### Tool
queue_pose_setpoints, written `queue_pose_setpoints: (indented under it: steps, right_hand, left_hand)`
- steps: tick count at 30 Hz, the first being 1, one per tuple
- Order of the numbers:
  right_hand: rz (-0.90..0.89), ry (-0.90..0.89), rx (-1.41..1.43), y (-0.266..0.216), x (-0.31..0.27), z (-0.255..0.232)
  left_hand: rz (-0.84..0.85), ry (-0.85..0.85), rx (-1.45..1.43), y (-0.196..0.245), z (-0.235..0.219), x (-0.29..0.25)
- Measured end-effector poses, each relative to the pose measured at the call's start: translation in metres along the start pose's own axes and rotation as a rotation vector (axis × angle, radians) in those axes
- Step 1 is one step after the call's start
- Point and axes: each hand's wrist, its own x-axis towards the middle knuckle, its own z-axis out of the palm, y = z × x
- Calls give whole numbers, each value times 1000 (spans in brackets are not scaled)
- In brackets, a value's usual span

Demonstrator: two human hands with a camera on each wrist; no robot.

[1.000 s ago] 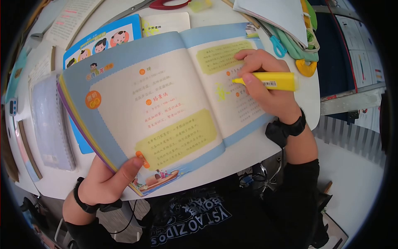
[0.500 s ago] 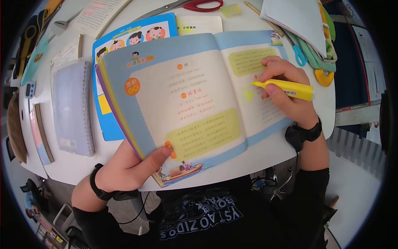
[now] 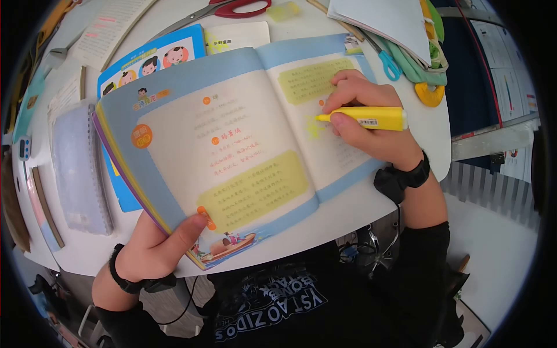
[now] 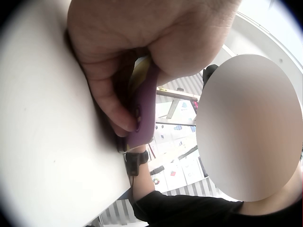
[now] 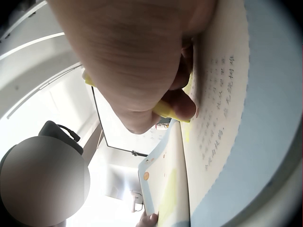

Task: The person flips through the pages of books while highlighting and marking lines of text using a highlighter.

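Observation:
An open book with blue-bordered pages is tilted over the table, its left side raised. My left hand grips its lower left corner, thumb on the page near an orange label. In the left wrist view the fingers curl behind the purple cover. My right hand pinches a yellow highlighter between thumb and fingers over the right page. The highlighter's tip is right at a yellow scribble beside the printed lines. In the right wrist view, the hand hides most of the highlighter.
Under the open book lies a blue book with cartoon children. Red-handled scissors lie at the back, blue-handled scissors at the right beside papers. A clear spiral-bound folder and a small timer are at left.
The highlighter's tip has moved left over the page to the yellow scribble. The head view shifted sideways and came back. My left hand keeps its grip on the book.

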Motion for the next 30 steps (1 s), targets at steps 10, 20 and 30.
queue_pose_setpoints:
  steps: [10,20,30]
  right_hand:
    - [25,142,-67,2,0,5]
    - [15,119,78,10,-4,-2]
    - [39,128,-18,5,-1,4]
  left_hand:
    - [22,33,0,-2,2,-1]
    - [23,67,-3,0,4,-1]
    - [39,70,20,-3,2,-2]
